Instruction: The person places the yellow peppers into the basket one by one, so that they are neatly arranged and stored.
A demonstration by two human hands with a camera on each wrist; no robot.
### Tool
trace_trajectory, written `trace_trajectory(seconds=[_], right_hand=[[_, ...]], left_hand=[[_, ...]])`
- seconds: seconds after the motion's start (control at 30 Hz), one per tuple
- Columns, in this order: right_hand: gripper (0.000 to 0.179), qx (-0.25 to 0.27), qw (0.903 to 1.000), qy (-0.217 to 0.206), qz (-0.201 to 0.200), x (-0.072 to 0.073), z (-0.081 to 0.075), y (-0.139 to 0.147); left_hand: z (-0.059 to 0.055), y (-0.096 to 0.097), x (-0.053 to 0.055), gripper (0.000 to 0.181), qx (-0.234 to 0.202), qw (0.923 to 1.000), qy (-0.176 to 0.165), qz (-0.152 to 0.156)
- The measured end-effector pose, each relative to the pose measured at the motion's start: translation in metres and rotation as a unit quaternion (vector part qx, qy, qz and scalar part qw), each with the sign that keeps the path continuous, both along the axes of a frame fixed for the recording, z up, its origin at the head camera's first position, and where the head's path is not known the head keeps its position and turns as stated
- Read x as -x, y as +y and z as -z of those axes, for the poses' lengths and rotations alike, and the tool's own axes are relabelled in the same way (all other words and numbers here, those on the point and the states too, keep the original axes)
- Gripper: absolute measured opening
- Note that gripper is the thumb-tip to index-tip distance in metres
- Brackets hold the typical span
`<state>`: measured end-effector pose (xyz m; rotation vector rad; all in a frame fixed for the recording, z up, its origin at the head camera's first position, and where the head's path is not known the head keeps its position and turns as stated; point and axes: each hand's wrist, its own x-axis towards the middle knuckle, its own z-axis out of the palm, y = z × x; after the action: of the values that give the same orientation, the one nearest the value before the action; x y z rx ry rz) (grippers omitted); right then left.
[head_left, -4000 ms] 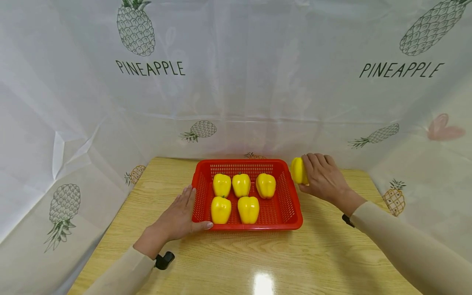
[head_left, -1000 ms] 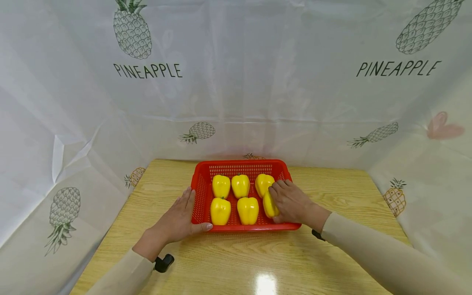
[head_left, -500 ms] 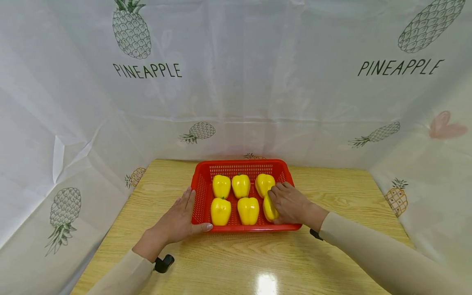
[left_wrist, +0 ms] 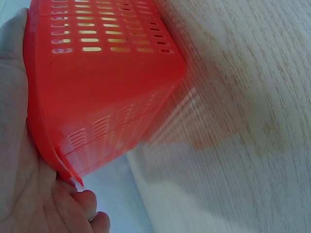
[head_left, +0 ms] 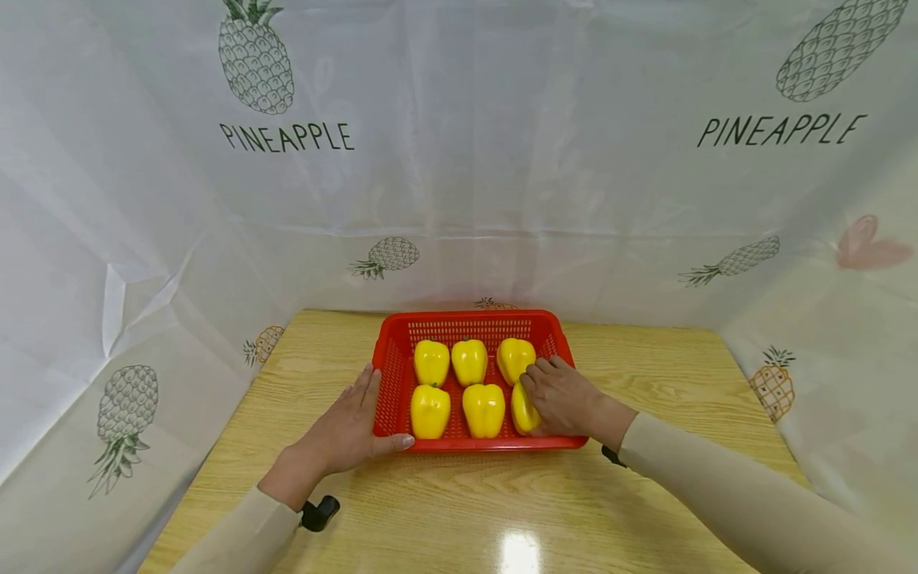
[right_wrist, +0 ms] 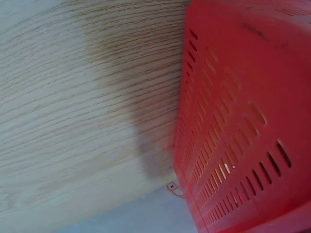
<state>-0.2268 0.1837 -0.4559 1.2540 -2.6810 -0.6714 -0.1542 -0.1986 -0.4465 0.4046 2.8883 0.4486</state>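
Observation:
In the head view, a red plastic basket [head_left: 469, 442] holds several yellow bell peppers in two rows. My right hand [head_left: 566, 399] reaches over the basket's right side and grips a yellow bell pepper [head_left: 525, 410] in the front right part, partly covering it. Just behind that one is another yellow pepper [head_left: 515, 359]. My left hand [head_left: 340, 422] rests against the left rim with fingers extended, its thumb along the front rim. The left wrist view shows the left palm [left_wrist: 19, 160] against the red basket wall [left_wrist: 107, 77]. Only the basket's outer wall [right_wrist: 252, 97] appears in the right wrist view, the hand out of sight.
The basket stands on a light wood table [head_left: 430, 510], near its back edge. A pale sheet [head_left: 502, 159] printed with pineapples hangs behind and at both sides. Table surface extends left, right and in front of the basket.
Four seconds ago my right hand held the pepper beyond the basket's right rim. It has come left and down into the front right part. Over the last second both hands stay nearly still.

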Motion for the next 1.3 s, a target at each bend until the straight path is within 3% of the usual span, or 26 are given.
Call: trace_trajectory(seconds=[0.87, 1.13, 1.3], right_hand=[[0.091, 0.049, 0.9987, -0.011, 0.008, -0.0004, 0.0017, 0.0031], [0.089, 0.116, 0.9927, -0.029, 0.015, 0.0, 0.001, 0.0062], [0.082, 0.164, 0.9864, -0.003, 0.001, 0.0013, 0.0008, 0.0099]], left_hand=[[0.0015, -0.0009, 0.001, 0.134, 0.001, 1.0, 0.003, 0.007], [0.0032, -0.0007, 0.0015, 0.134, 0.002, 0.9999, 0.007, 0.009], [0.0033, -0.0008, 0.0036, 0.134, 0.007, 0.9999, 0.011, 0.008]])
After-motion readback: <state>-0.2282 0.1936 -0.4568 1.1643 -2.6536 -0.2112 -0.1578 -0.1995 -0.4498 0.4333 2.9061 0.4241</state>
